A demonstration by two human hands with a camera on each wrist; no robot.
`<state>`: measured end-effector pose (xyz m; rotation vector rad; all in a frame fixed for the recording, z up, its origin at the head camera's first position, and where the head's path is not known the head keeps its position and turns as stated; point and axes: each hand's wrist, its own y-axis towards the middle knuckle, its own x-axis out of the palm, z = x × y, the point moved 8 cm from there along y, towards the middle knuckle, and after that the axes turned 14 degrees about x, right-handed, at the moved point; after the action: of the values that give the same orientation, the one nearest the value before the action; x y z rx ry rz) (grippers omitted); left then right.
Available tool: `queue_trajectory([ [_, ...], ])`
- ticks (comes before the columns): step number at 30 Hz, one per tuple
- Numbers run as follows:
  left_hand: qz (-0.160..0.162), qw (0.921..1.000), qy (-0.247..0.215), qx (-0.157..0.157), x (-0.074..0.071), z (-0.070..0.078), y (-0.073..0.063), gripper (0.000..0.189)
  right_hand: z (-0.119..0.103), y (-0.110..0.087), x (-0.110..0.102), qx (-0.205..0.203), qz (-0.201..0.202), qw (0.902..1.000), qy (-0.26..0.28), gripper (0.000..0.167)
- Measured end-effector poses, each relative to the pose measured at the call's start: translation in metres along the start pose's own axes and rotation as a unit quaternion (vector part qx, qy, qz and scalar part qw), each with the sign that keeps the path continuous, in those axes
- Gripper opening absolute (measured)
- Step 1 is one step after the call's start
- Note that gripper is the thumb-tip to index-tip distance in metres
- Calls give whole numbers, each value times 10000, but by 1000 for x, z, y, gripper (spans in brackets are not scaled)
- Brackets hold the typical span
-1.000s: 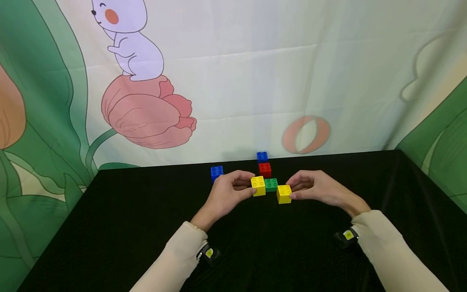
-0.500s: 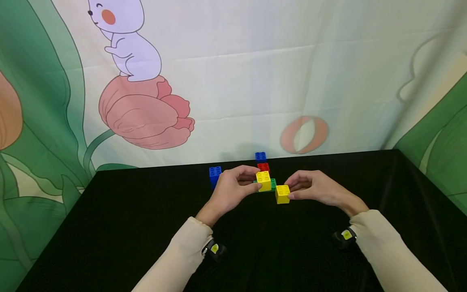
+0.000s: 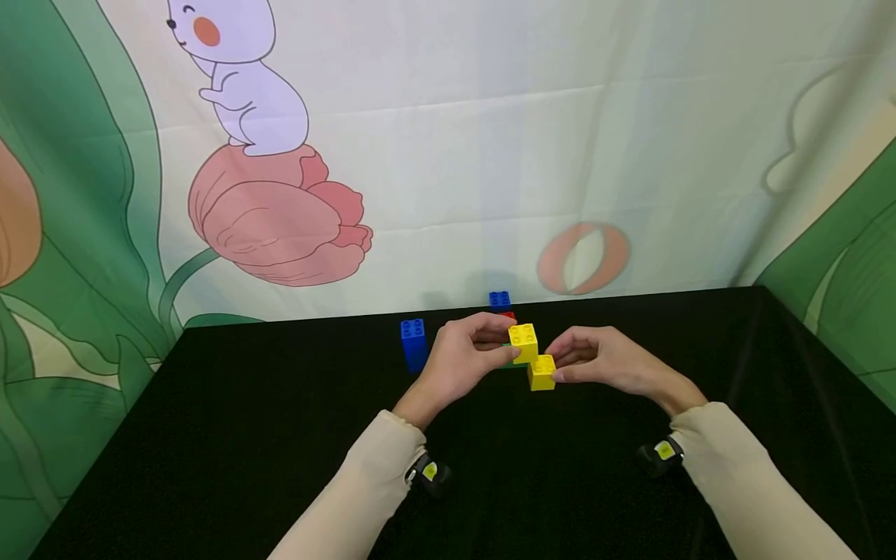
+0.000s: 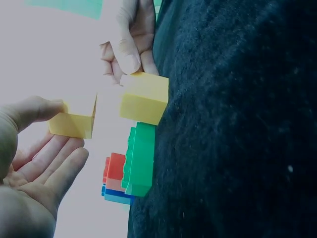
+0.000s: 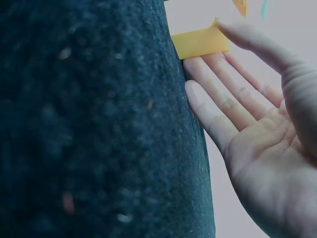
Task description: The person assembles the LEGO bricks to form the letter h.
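Note:
My left hand (image 3: 462, 359) pinches a yellow toy brick (image 3: 523, 344) between thumb and fingers. In the left wrist view this brick is raised off the black cloth. A second yellow brick (image 3: 542, 373) sits low at the cloth, pinched by my right hand (image 3: 607, 359). From the head, the raised brick overlaps the back of the lower one; the left wrist view shows a gap between them. Just behind stands a green brick (image 4: 141, 158), mostly covered by the left hand and its brick in the head view. A red brick (image 4: 117, 166) is partly hidden too.
Left of the left hand stands a tall blue brick stack (image 3: 414, 346). Another blue brick (image 3: 499, 300) is at the far edge, behind the red one. A black cloth (image 3: 280, 435) covers the table, and a printed curtain (image 3: 448, 155) hangs behind it.
My left hand has carried its yellow brick rightward and a little up, past the green brick to above the other yellow brick. The right hand has stayed nearly still.

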<state>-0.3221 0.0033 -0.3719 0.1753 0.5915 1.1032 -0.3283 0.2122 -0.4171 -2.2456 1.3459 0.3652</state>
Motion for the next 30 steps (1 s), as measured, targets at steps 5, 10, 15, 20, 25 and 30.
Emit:
queue_trajectory([
  [5,17,10000,-9,-15,4,1,4,33,1,1,0,23,7,10000,13,42],
  [10,13,10000,-87,-20,11,1,7,31,3,2,0,62,27,10000,28,43],
  [15,17,10000,-93,-3,14,-1,7,31,2,3,0,19,12,10000,43,44],
  [20,11,10000,-85,-6,16,-3,7,30,3,4,1,45,26,10000,54,42],
  [25,-70,10000,51,-46,19,-3,6,30,3,3,1,55,56,10000,30,42],
  [30,-127,9999,87,-55,22,-5,8,30,0,1,1,34,38,10000,55,43],
])
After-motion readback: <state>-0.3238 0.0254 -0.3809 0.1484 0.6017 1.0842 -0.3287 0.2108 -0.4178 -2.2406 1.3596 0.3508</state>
